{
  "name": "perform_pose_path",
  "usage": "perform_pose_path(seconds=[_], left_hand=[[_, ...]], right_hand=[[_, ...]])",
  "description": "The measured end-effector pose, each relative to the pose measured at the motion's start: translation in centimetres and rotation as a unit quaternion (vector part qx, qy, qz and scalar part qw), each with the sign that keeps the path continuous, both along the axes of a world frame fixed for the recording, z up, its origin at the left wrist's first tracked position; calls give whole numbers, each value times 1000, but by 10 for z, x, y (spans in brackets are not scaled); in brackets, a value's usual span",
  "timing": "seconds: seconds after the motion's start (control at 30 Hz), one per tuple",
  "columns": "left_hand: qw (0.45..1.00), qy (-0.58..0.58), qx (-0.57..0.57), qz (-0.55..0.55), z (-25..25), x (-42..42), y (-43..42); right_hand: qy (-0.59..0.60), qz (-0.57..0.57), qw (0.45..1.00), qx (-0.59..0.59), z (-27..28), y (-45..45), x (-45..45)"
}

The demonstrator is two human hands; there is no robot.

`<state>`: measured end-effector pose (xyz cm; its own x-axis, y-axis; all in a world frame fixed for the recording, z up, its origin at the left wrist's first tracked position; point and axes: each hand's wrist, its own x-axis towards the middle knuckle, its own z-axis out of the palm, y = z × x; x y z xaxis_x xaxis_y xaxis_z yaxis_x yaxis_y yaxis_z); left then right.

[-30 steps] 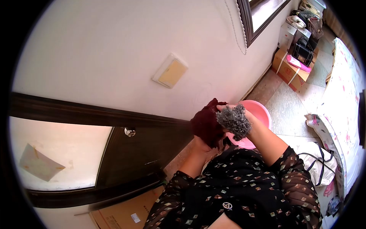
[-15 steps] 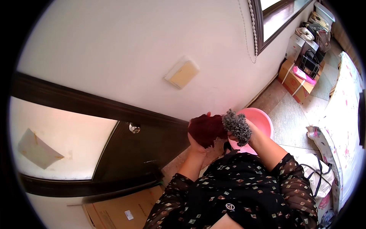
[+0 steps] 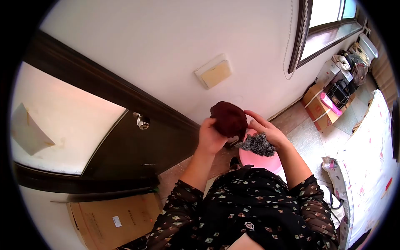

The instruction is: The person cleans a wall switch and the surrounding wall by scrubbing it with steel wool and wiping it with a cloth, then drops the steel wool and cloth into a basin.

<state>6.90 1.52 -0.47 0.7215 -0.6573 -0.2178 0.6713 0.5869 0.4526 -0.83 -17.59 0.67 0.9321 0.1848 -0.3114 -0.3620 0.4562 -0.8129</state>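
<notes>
Maroon cloth [image 3: 229,118] is sitting folded in your left grip [image 3: 211,138], which is clasping its lower left edge in front of the white wall [image 3: 166,46]. Your right grip [image 3: 271,132] is spreading thumb and forefinger beside the cloth's right edge; contact there is hard to judge. Grey shaggy cloth [image 3: 259,146] is hanging at that palm, though you cannot tell whether the lower fingers are closing on it. You are probably handling this best by supporting the maroon folds with a light left hold, meeting the loose edge with the right, and minding that the grey piece is not slipping.

Below, a pink basin [image 3: 260,163] is resting on the tiled floor [image 3: 306,133], its rim passing under your right side. The dark door [image 3: 166,141] and its knob [image 3: 142,121] are bounding your left, the wall your front; more elbow room seems to be lying rightward, toward the bed [image 3: 362,166].
</notes>
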Motion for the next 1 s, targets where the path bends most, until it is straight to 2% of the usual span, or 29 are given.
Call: perform_pose_path(seconds=[0.07, 0.1, 0.17, 0.23, 0.3, 0.37, 0.47, 0.6, 0.7, 0.77, 0.8, 0.83, 0.87, 0.9, 0.93, 0.97, 1.0], left_hand=[[996, -46, 78, 7, -4, 2, -8], [996, -46, 75, 9, -2, 2, -11], [969, -171, 173, 39, 6, 1, -17], [969, -176, 171, 41, 9, -1, -18], [969, -178, 169, 42, 8, 1, -14], [991, -116, 63, 1, 5, 6, -6], [997, -64, -12, -29, 1, 12, 4], [992, -64, -89, -57, -13, 20, 8], [997, -64, -28, -34, -18, 26, 7], [989, -116, 84, -29, -12, 26, 6], [989, -117, 83, -29, -13, 28, 7], [989, -110, 94, -25, -16, 30, 9], [989, -104, 106, -20, -18, 31, 10], [989, -104, 105, -21, -18, 29, 9], [995, -75, 53, -42, -19, 26, 5], [997, -47, 0, -63, -20, 24, 2], [997, -47, 0, -63, -21, 24, -2]], right_hand=[[-39, 16, 992, -117, -3, 2, 8], [-39, 19, 992, -121, -5, 4, 12], [-42, -52, 991, -117, -6, 12, 19], [-50, -73, 988, -129, -13, 13, 25], [-57, -93, 993, -35, -25, 9, 31], [-28, -104, 994, -9, -22, 6, 33], [9, -90, 995, 39, -10, 0, 33], [-9, -35, 997, 63, -15, 4, 31], [15, -32, 993, 109, -15, 7, 30], [23, -47, 994, 97, -6, 9, 26], [32, -64, 994, 88, -3, 9, 24], [32, -65, 994, 87, -25, 5, 29], [-106, -39, 993, -12, -65, -2, 36], [-175, -22, 982, -62, -70, -2, 40], [-242, -13, 964, -110, -75, -1, 43], [-240, -9, 965, -108, -79, -1, 42], [-199, -3, 977, -78, -72, 6, 42]])
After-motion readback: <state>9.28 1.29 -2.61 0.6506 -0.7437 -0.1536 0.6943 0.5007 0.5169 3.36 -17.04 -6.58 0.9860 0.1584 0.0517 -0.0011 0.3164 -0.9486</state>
